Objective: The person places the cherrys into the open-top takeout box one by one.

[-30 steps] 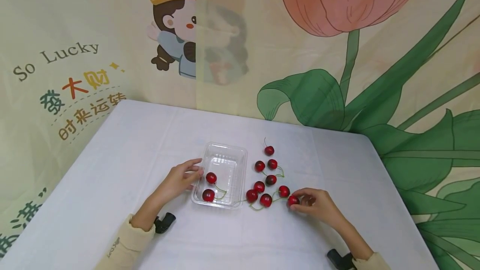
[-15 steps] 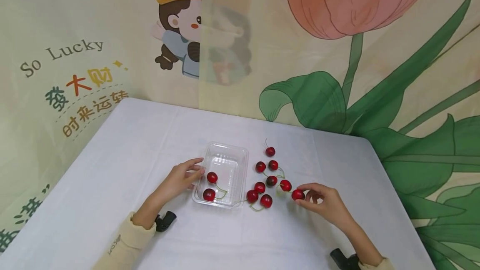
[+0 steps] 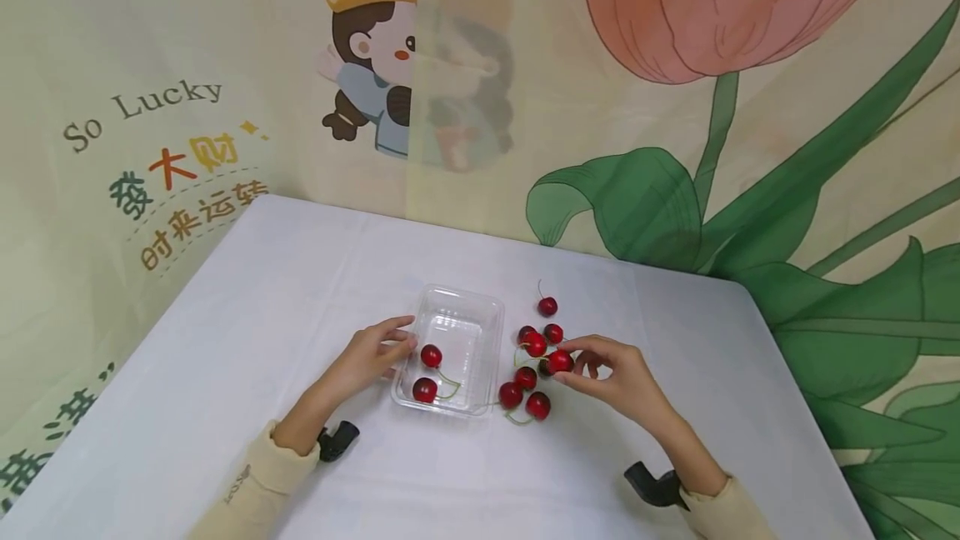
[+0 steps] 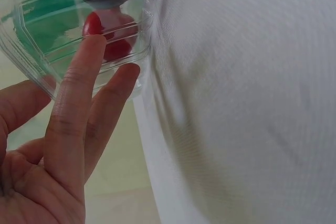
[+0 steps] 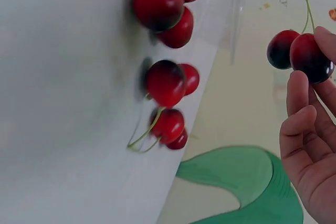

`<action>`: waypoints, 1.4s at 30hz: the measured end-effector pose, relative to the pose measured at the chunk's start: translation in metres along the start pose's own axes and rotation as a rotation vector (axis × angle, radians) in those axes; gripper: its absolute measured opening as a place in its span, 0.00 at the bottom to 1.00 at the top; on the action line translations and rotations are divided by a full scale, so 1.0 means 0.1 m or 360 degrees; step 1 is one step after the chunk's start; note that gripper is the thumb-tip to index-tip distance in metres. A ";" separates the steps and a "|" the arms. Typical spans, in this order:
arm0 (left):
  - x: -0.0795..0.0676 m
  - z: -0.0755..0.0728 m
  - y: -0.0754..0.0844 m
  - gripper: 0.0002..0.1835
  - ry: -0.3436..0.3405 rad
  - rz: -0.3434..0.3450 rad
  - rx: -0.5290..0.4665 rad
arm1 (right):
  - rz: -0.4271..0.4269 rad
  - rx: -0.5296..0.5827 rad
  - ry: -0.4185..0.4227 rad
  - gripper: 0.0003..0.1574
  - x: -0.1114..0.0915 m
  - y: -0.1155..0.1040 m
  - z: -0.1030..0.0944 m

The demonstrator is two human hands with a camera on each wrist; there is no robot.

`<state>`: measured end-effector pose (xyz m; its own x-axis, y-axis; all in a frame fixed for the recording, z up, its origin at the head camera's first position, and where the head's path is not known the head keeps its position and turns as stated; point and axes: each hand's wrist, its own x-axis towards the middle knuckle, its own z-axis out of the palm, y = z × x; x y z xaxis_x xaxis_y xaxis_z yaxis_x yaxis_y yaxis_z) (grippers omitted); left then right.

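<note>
My right hand (image 3: 611,369) pinches one cherry (image 5: 311,59) of a stem-joined pair between thumb and fingertips. Its twin cherry (image 5: 281,50) hangs beside it on the joined green stems. In the head view the pair overlaps the loose cherries (image 3: 537,405) on the table. My left hand (image 3: 371,357) is at the left side of a clear plastic box (image 3: 491,357), its extended fingers (image 4: 73,103) touching the wall. Inside the box lie two red cherries (image 3: 425,391) with joined stems, toward its near left.
Several cherries, some with green stems, lie right of the box on the white-clothed table (image 3: 420,473). One stemmed cherry (image 3: 547,307) sits farther back. A printed curtain (image 3: 465,190) hangs behind the table. Black wrist mounts (image 3: 652,486) show under both forearms.
My right hand has drawn the cherry pair away from the group, lifted it, and moved it left over the other cherries. The left hand stays at the box. The head view has shifted slightly.
</note>
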<state>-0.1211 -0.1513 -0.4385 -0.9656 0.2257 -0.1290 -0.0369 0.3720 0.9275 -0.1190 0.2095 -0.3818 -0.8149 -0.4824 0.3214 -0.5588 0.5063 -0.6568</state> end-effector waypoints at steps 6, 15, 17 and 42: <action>0.00 0.02 0.03 0.28 -0.0010 0.0001 -0.0005 | -0.0104 0.0065 -0.0155 0.21 0.20 -0.11 0.16; 0.00 0.01 0.04 0.27 -0.0015 0.0038 -0.0014 | -0.0067 0.0052 -0.0417 0.19 0.39 -0.28 0.39; 0.00 0.01 0.04 0.27 -0.0013 0.0038 -0.0016 | -0.0070 0.0029 -0.0447 0.20 0.42 -0.30 0.44; -0.03 0.01 0.01 0.28 0.0013 0.0021 0.0008 | -0.0034 -0.0105 -0.0795 0.20 0.63 -0.27 0.84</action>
<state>-0.1179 -0.1506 -0.4374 -0.9681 0.2229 -0.1139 -0.0232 0.3733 0.9274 -0.1419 0.1055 -0.4011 -0.6386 -0.7684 -0.0421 -0.5963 0.5287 -0.6041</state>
